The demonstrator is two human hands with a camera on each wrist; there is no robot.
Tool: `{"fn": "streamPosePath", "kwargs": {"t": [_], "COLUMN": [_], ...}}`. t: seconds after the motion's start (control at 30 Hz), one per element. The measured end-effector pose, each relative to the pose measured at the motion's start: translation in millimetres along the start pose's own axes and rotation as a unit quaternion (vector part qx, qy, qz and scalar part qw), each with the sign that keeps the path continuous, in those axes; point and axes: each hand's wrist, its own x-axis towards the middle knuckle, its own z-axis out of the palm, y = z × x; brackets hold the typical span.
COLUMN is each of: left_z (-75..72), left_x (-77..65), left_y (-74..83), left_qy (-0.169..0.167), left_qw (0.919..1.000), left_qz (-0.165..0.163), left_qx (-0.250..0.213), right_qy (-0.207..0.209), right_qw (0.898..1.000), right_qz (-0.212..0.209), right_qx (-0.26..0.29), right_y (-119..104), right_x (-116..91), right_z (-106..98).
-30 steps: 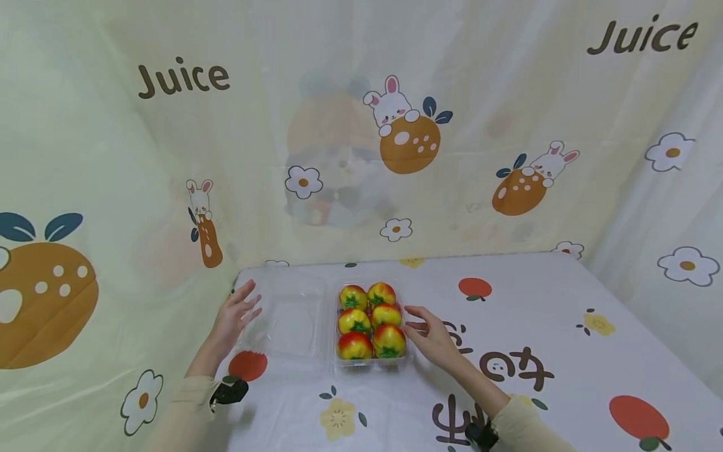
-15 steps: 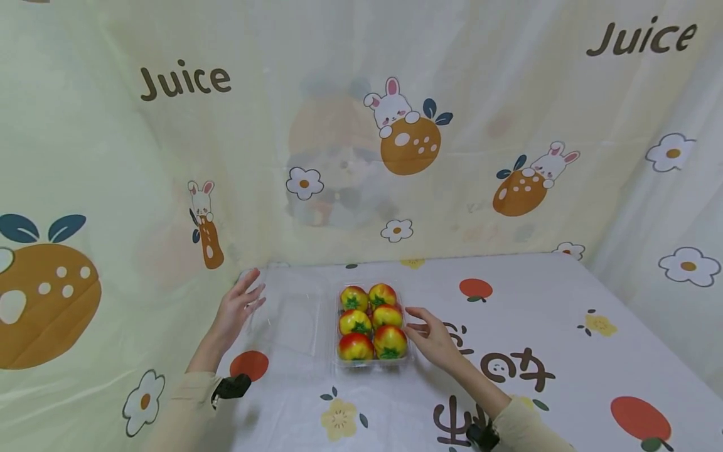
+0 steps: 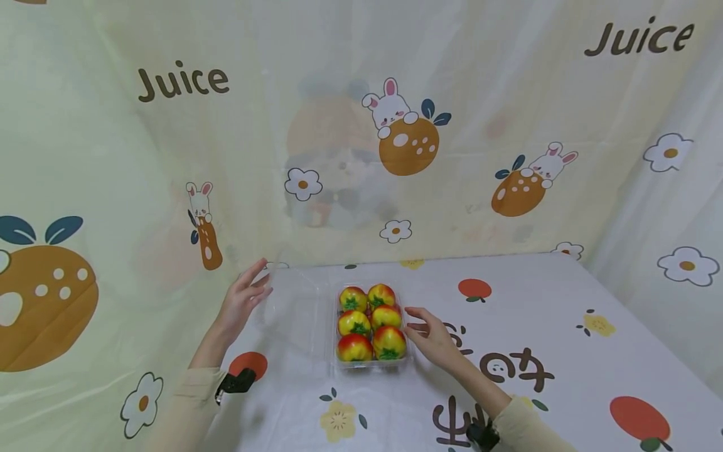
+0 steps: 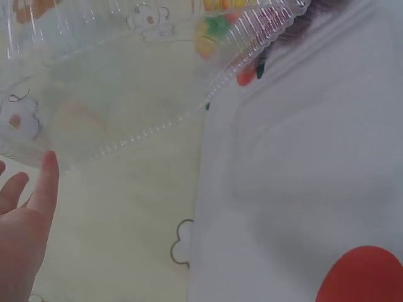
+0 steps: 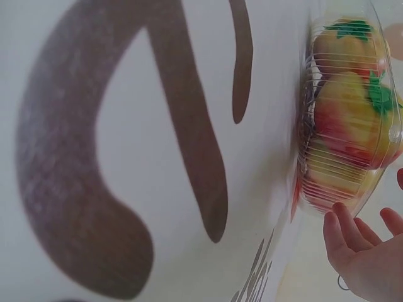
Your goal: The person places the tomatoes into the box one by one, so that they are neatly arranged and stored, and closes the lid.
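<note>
A clear plastic clamshell box (image 3: 369,365) holds several red-and-yellow fruits (image 3: 390,341) with green leafy tops. Its hinged clear lid (image 3: 296,320) stands raised on the left side; the left wrist view has the lid (image 4: 126,107) tilted, clear of the tablecloth. Under the lid's outer edge is my left hand (image 3: 240,307), its index fingertip touching that edge and its fingers extended. On the other side, my right hand (image 3: 435,339) keeps its relaxed fingers right at the box's right wall. In the right wrist view, the fingertips of my right hand (image 5: 371,258) meet the box's lower corner.
A white printed tablecloth (image 3: 508,314) covers the table. Patterned curtains (image 3: 339,125) hang behind it and along both sides, the left one close to my left forearm. Each wrist carries a small black device, such as the left wrist camera (image 3: 236,381).
My left hand has moved up and to the right, and the lid has swung up with it from lying lower on the left. The right hand and the box stay put.
</note>
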Motion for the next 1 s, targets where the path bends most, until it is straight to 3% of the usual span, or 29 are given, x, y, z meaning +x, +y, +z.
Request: {"fn": "streamPosePath", "kwargs": {"t": [0.4, 1.0], "left_z": [19.0, 43.5], "left_x": [11.5, 25.9], "left_y": [15.9, 24.8], "left_qy": [-0.025, -0.055], "left_qw": [0.9993, 0.9973], "left_qz": [0.026, 0.042], "left_qx": [0.001, 0.026], "right_qy": [0.0, 0.001], "right_qw": [1.0, 1.0], "right_qz": [-0.008, 0.013], "right_qx": [0.001, -0.002], "right_y": [0, 0], "right_x": [1, 1], "right_z": [-3, -1]}}
